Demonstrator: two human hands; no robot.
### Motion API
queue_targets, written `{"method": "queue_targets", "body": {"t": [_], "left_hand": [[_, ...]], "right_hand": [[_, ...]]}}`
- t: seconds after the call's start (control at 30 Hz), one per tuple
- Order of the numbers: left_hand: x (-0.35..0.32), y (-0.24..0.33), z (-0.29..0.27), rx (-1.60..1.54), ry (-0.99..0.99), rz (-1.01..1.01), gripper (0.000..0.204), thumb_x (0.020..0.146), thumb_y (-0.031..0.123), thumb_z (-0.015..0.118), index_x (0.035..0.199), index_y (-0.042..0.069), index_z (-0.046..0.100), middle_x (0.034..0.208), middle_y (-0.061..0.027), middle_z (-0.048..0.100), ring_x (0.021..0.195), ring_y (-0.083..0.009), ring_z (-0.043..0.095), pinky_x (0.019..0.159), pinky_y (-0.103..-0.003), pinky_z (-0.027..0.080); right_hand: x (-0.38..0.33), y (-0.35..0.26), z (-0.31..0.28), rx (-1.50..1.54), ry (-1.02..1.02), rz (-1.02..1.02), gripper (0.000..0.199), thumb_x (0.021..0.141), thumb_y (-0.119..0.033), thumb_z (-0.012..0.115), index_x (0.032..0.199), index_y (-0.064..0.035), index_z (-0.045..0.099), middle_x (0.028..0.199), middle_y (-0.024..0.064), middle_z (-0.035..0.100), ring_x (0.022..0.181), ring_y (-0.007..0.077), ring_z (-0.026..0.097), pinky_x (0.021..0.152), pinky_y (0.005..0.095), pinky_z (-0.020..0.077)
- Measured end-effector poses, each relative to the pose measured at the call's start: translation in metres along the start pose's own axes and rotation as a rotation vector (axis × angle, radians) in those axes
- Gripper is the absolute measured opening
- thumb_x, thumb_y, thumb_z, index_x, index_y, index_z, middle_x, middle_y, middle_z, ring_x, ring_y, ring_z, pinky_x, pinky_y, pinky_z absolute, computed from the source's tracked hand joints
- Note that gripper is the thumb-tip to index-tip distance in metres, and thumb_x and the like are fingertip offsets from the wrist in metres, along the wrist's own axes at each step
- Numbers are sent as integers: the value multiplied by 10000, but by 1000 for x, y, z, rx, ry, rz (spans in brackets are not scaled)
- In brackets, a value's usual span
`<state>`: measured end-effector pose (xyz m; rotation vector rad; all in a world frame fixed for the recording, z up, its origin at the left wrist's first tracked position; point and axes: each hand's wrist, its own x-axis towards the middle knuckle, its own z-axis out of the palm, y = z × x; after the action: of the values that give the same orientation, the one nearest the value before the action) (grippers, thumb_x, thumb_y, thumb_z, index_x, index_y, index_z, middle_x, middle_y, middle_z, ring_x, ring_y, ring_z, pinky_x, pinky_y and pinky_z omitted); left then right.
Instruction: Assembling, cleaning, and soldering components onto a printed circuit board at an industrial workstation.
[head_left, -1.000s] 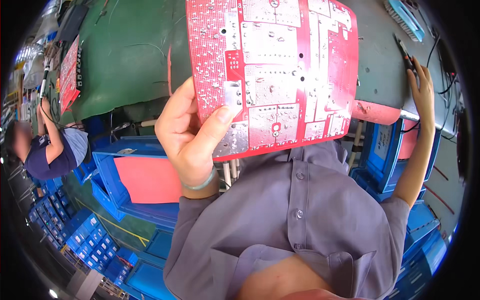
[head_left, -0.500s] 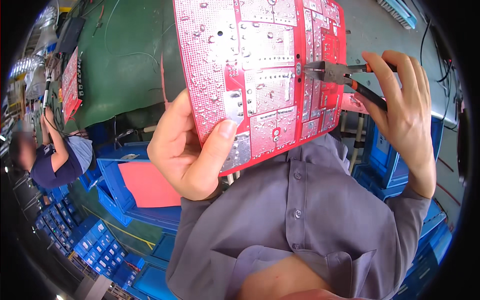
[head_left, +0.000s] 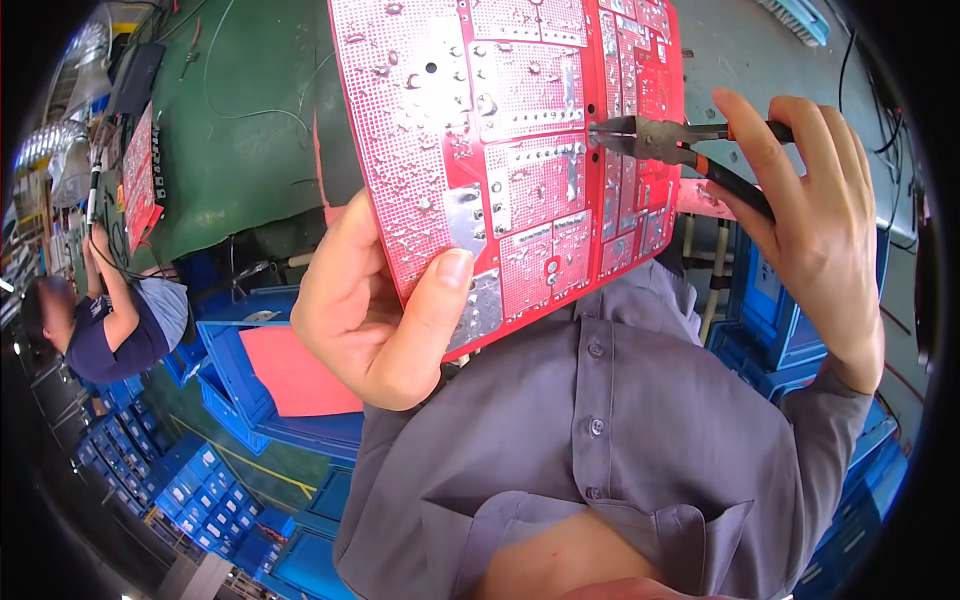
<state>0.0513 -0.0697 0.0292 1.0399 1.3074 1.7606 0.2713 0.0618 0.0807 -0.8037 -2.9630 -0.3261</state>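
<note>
My left hand [head_left: 385,300] grips a large red circuit board [head_left: 540,235] at its lower left corner, thumb on the soldered face. The board is tilted up, its solder points and silvery patches in sight. In my right hand [head_left: 820,220] is a pair of cutting pliers [head_left: 660,142] with orange and black handles. The plier jaws lie at the board's red middle strip, between two dark holes, their tips slightly apart. Whether a lead sits between the tips is too small to tell.
A green mat [head_left: 240,130] covers the bench at the left. A person [head_left: 110,320] works there near another red board [head_left: 143,175]. Blue bins [head_left: 290,390] stand below, one holding a red sheet [head_left: 300,370]. A blue brush [head_left: 798,20] lies at the far right.
The board has shifted slightly to the left. The plier jaws have moved a little left and up with it, staying at the same strip between the holes.
</note>
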Motion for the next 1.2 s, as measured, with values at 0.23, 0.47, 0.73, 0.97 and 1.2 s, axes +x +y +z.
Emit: {"method": "queue_targets", "body": {"t": [0.23,0.47,0.73,0.97,1.2], "left_hand": [[0,0,-1,22,8,-6,403,734,-86,515,1131,-135,464,976,-143,595,859,-132,559,789,-232,409],[-2,-7,-1,-38,134,-79,385,732,-64,520,1109,-131,479,961,-132,598,839,-134,567,777,-239,422],[8,-34,-20,-128,160,-131,405,729,-15,537,1115,-125,484,975,-127,604,856,-138,574,784,-241,427],[11,-47,-32,-199,136,-190,415,739,-11,522,1136,-120,468,1009,-148,599,876,-149,580,780,-237,435],[9,-54,-27,-231,70,-166,420,752,-4,530,1150,-117,458,1014,-149,596,886,-153,581,789,-247,442]], "right_hand": [[1,-2,-5,-66,-9,1,549,583,-159,705,1099,-63,541,832,82,467,720,232,490,651,353,410],[-13,50,62,505,263,617,374,837,-264,564,1135,-43,514,953,107,549,778,235,541,729,320,432],[-25,31,51,144,118,265,422,744,-177,641,1138,-86,521,919,104,522,843,265,514,726,356,416],[-23,19,50,255,29,226,465,678,-98,685,1118,-78,539,909,98,529,780,226,526,667,339,441],[-26,17,44,249,142,86,506,624,-120,717,1099,-60,554,877,96,546,770,224,533,633,342,441]]}}
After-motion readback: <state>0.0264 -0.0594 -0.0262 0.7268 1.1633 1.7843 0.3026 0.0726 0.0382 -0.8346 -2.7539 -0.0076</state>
